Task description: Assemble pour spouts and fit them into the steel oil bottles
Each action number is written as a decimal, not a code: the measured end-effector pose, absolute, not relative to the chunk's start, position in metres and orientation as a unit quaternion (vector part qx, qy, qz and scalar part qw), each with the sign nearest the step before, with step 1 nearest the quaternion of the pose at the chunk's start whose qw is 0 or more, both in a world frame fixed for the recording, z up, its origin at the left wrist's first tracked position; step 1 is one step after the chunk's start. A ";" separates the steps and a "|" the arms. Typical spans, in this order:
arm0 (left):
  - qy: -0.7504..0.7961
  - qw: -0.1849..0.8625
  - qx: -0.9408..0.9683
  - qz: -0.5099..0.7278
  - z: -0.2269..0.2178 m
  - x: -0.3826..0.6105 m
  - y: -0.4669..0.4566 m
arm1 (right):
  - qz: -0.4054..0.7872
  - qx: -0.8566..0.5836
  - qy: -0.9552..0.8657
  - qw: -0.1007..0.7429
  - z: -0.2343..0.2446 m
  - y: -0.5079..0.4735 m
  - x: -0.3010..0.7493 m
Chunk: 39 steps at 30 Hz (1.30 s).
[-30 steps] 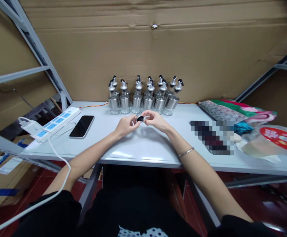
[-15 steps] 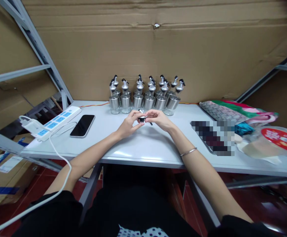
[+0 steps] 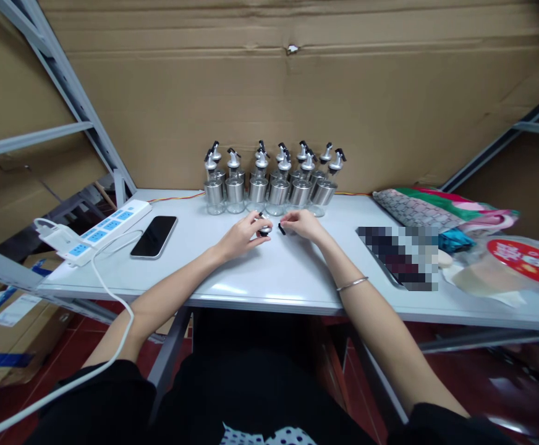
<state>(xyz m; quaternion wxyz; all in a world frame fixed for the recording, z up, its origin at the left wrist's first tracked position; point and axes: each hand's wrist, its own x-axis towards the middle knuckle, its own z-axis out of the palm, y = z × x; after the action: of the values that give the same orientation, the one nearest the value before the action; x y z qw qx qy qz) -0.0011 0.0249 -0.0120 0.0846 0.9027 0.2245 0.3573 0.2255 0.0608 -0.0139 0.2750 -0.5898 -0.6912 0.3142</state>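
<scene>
Over the middle of the white table, my left hand point(image 3: 240, 237) is closed around a silver and black pourer top point(image 3: 265, 230). To its right, my right hand point(image 3: 301, 224) pinches a small black piece point(image 3: 282, 228), apart from the pourer top. The piece looks like a short tube or cap, too small to make out fully. Behind both hands stand two rows of glass bottles with steel sleeves point(image 3: 279, 193), each topped with a silver pourer and black lever. My fingers partly cover the held pourer top.
A phone point(image 3: 154, 237) and a white power strip point(image 3: 107, 230) with a cable lie on the left. A partly pixelated dark flat object point(image 3: 385, 256), a patterned cloth bundle point(image 3: 427, 210) and a plastic tub with a red lid point(image 3: 526, 262) are on the right. Cardboard point(image 3: 232, 93) stands behind.
My hands have drawn apart. The black piece in my right hand is now clear of the pourer top, which has come slightly lower and left with my left hand.
</scene>
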 end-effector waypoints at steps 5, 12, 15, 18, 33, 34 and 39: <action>0.206 0.073 0.917 0.333 -0.011 0.000 0.024 | 0.252 -0.641 -0.707 0.158 -0.014 0.057 0.221; 0.202 0.071 0.925 0.315 -0.013 0.001 0.024 | 0.225 -0.653 -0.720 0.068 -0.004 0.049 0.213; 0.206 0.072 0.925 0.310 -0.013 0.000 0.025 | 0.219 -0.656 -0.720 0.047 -0.001 0.046 0.212; 0.210 0.073 0.927 0.303 -0.013 0.000 0.025 | 0.204 -0.662 -0.720 0.041 -0.001 0.045 0.210; 0.263 0.128 0.904 0.311 -0.016 0.001 0.026 | 0.207 -0.648 -0.729 0.080 -0.006 0.047 0.208; 0.271 0.131 0.900 0.315 -0.017 0.001 0.026 | 0.218 -0.648 -0.725 0.085 -0.007 0.047 0.208; 0.303 0.135 0.885 0.327 -0.019 0.002 0.027 | 0.285 -0.639 -0.700 0.148 -0.006 0.046 0.207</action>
<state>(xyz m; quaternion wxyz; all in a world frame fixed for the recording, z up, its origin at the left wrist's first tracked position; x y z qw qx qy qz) 0.0018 0.0273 -0.0185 0.1354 0.8850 0.3025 0.3271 0.2068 0.0464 -0.0061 0.1475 -0.6386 -0.6996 0.2847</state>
